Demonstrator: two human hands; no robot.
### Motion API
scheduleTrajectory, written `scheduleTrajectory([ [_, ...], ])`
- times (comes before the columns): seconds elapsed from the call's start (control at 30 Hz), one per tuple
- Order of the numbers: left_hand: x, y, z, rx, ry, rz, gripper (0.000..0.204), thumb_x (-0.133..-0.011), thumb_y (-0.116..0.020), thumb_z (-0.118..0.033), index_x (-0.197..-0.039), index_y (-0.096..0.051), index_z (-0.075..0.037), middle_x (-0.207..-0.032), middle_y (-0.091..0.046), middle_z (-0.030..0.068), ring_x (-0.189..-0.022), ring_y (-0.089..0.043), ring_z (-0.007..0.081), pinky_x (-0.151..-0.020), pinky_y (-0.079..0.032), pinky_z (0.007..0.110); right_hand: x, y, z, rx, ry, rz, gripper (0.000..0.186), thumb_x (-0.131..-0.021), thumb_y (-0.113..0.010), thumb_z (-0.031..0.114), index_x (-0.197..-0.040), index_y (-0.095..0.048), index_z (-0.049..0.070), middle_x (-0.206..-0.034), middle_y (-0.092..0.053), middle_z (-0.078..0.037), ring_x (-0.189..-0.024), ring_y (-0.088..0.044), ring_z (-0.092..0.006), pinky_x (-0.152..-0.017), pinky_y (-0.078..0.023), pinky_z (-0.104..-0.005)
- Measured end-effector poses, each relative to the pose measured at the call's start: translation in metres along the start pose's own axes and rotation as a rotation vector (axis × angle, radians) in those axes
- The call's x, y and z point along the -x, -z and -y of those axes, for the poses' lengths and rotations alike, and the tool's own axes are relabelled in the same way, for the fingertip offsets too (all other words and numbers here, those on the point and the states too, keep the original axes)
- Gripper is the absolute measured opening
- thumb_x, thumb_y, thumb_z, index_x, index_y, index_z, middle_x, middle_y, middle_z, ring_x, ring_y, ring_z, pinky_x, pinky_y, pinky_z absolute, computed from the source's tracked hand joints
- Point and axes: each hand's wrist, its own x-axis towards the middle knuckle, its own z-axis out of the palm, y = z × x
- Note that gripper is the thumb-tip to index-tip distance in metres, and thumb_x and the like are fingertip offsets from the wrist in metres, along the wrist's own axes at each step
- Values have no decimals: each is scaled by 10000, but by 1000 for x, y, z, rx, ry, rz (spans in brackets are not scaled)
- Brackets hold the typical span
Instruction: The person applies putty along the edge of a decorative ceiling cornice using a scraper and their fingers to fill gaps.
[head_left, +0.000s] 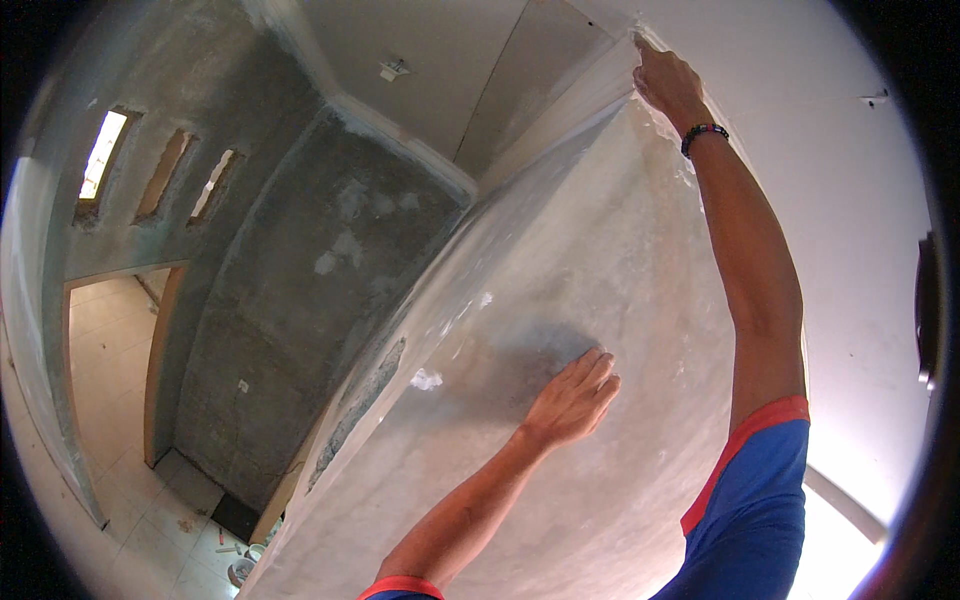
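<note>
My left hand (pixel 575 400) rests against the smooth pale plastered wall (pixel 640 260), about the middle of the view. Its fingers are bent and close together, and their undersides are hidden. Up at the top end of this wall, where it meets the ceiling (pixel 800 90), is my right hand (pixel 668 82). One finger of it reaches into the corner joint, which is smeared with white filler (pixel 650 38); the other fingers are curled in. Whether either hand holds something small does not show. A dark beaded bracelet (pixel 704 138) circles my right wrist.
Grey unpainted walls (pixel 300 300) stand at the left, with a doorway (pixel 115 360) and narrow window slots (pixel 160 175). A chipped edge (pixel 360 410) runs down the pale wall's left side. Far below, buckets (pixel 240 570) stand on the tiled floor (pixel 160 545). A ceiling fitting (pixel 394 70) hangs above.
</note>
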Motion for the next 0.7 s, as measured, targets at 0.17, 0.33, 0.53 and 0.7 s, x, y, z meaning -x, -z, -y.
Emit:
scheduleTrajectory([
  [0.17, 1, 3, 0, -10, 14, 13, 251, -832, -655, -112, -1064, -594, -41, -1246, -528, 172, -1239, -483, 327, -1008, -438, 416, -7, 14, 15, -39, -115, -6, 538, -899, -502, 213, -1424, -390, 179, -1009, -674, -214, -949, -655, -400, -849, -520, -520],
  [0.33, 1, 3, 2, -10, 34, 60, 250, -844, -648, -122, -1076, -598, -43, -1262, -522, 176, -1256, -468, 329, -1021, -429, 416, 1, 15, 30, -111, 150, -3, 521, -914, -534, 253, -1411, -408, 166, -1045, -671, -185, -957, -655, -377, -856, -525, -514],
  [0.53, 1, 1, 2, -12, 25, 70, 265, -843, -645, -136, -1086, -600, -42, -1280, -510, 171, -1266, -454, 326, -1031, -419, 415, 12, 30, 31, -1340, 231, 407, 524, -953, -523, 338, -1407, -426, 94, -889, -638, -46, -658, -538, -141, -564, -467, -258],
  [0.7, -1, 4, 2, 11, 41, 108, 259, -845, -639, -135, -1085, -602, -45, -1282, -505, 163, -1272, -445, 325, -1030, -413, 419, 31, 48, 39, -1895, 134, 660, 540, -990, -425, 431, -1411, -421, 94, -847, -597, 3, -566, -414, -41, -444, -330, -158],
])
